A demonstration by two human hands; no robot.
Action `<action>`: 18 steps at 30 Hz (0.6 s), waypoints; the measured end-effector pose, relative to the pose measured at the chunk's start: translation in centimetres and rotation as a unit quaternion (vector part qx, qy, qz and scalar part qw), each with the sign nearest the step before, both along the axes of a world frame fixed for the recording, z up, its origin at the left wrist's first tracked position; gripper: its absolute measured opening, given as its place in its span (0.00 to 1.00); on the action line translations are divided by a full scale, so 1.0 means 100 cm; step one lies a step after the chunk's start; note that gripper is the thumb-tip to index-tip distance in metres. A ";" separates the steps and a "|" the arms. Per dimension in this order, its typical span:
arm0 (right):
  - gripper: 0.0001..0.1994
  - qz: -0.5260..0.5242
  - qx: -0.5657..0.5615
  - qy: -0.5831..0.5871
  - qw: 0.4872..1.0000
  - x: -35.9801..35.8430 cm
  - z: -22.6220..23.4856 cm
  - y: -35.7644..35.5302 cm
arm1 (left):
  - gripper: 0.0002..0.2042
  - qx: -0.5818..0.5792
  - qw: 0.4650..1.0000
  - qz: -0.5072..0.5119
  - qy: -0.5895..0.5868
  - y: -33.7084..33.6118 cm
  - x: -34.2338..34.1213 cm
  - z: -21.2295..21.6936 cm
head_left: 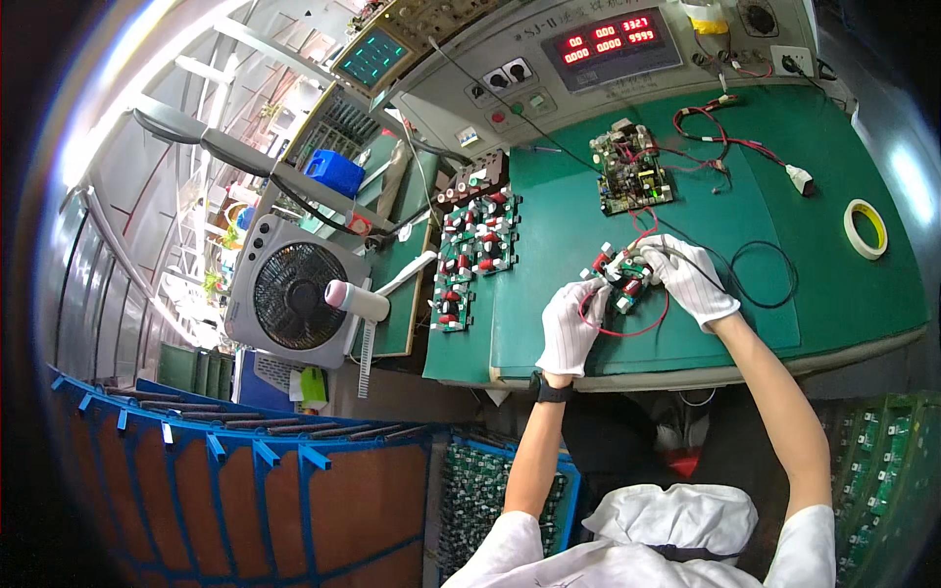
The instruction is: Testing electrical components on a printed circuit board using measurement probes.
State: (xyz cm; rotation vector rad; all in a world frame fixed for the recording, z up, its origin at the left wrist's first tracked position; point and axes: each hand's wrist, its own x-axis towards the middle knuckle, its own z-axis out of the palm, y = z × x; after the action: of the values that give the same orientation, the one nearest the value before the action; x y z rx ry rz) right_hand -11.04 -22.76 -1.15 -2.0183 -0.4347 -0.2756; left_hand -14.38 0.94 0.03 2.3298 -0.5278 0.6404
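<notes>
While our left hand [570,327] grips the small circuit board [627,300] and our right hand [689,279], grip unclear, works beside the red wire [639,334], we judge this hookup, next needing steady alignment.

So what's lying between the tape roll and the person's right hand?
In the head view, a looped black cable lies on the green tabletop between the tape roll and the right hand.

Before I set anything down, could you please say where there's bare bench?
Bare bench shows between the small boards and the large circuit board, and on the near side of the tape roll, right of the coiled black cable. It's crowded around the left hand, right hand and held board.
</notes>
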 end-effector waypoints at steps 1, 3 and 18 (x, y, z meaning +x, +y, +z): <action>0.14 0.010 0.022 0.003 1.000 0.001 0.000 0.000 | 0.08 -0.004 1.000 0.000 0.000 0.000 0.000 0.000; 0.15 -0.012 -0.044 -0.136 0.990 0.003 0.000 0.001 | 0.07 -0.015 1.000 -0.008 -0.002 0.001 0.000 -0.001; 0.24 -0.125 0.205 0.067 0.968 -0.002 -0.002 -0.001 | 0.09 -0.005 1.000 0.007 0.005 0.003 0.003 -0.006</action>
State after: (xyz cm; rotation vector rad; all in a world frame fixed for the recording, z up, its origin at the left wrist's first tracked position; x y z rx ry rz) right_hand -11.25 -22.85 -1.35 -1.6671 -0.0283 -0.3498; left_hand -14.10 1.21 -0.53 2.3276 -0.5032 0.6354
